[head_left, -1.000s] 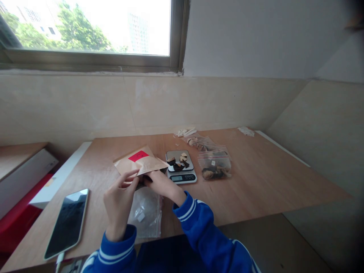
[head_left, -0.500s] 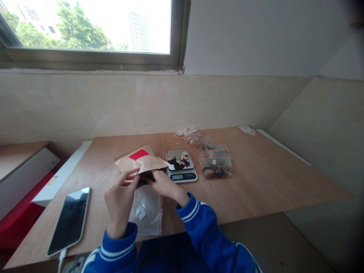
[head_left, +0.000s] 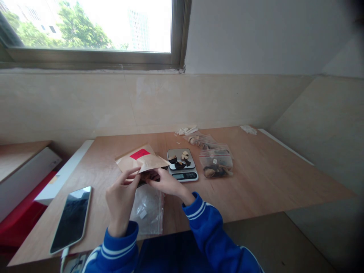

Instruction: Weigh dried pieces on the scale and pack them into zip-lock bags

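My left hand (head_left: 123, 195) pinches the near edge of a brown kraft paper bag (head_left: 152, 161) with a red label. At the bag's open mouth, my right hand (head_left: 166, 182) has its fingers bent inward among dark dried pieces (head_left: 150, 176). What those fingertips grip is hidden. Just right of the bag stands a small digital kitchen scale (head_left: 185, 175), with several dark and pale dried chunks (head_left: 179, 165) on its plate. Under my hands lies a clear zip bag (head_left: 148, 212) with a small white packet (head_left: 142, 213) in it.
Clear zip bags of dried pieces (head_left: 217, 170) lie right of the scale, with more behind. Crumpled white material (head_left: 187, 131) sits at the back, another white piece (head_left: 248, 129) farther right. A phone (head_left: 71, 220) on a charging cable lies at the left table edge.
My right hand has drawn slightly back and right at the bag's mouth, showing more of the dark pieces inside. My left hand keeps its hold on the bag.
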A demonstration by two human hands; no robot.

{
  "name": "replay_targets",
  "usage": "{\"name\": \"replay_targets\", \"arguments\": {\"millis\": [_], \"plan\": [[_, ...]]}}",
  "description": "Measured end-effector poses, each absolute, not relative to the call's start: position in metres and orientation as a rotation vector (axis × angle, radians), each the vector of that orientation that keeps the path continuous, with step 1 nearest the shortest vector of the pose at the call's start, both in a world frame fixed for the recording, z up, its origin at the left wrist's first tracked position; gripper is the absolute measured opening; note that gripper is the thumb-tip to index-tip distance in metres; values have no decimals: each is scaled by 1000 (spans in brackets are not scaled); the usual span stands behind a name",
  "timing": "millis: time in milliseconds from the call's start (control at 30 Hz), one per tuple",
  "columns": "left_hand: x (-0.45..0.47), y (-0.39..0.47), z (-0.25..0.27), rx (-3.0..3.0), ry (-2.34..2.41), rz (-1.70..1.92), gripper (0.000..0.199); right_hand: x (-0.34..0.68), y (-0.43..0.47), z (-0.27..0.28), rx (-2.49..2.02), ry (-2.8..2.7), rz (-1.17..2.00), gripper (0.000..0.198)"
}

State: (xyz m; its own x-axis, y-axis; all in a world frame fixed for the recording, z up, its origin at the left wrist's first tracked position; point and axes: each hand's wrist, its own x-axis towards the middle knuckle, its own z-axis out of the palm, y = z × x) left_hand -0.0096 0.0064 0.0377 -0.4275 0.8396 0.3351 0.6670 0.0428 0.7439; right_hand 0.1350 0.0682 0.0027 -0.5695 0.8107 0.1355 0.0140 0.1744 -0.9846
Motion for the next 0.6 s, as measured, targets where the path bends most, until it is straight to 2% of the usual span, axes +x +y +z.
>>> {"name": "replay_targets", "arguments": {"millis": [233, 500, 600], "plan": [[-8, 6, 37, 1578, 2099, 1340, 24, 135, 63, 10, -724, -1688, 1618, 34], [-9, 8, 37, 1575, 2104, 1333, 25, 130, 62, 5, -764, -1706, 1473, 36], [-10, 11, 40, 1572, 2103, 1333, 26, 134, 59, 3, -847, -1708, 1302, 38]]}}
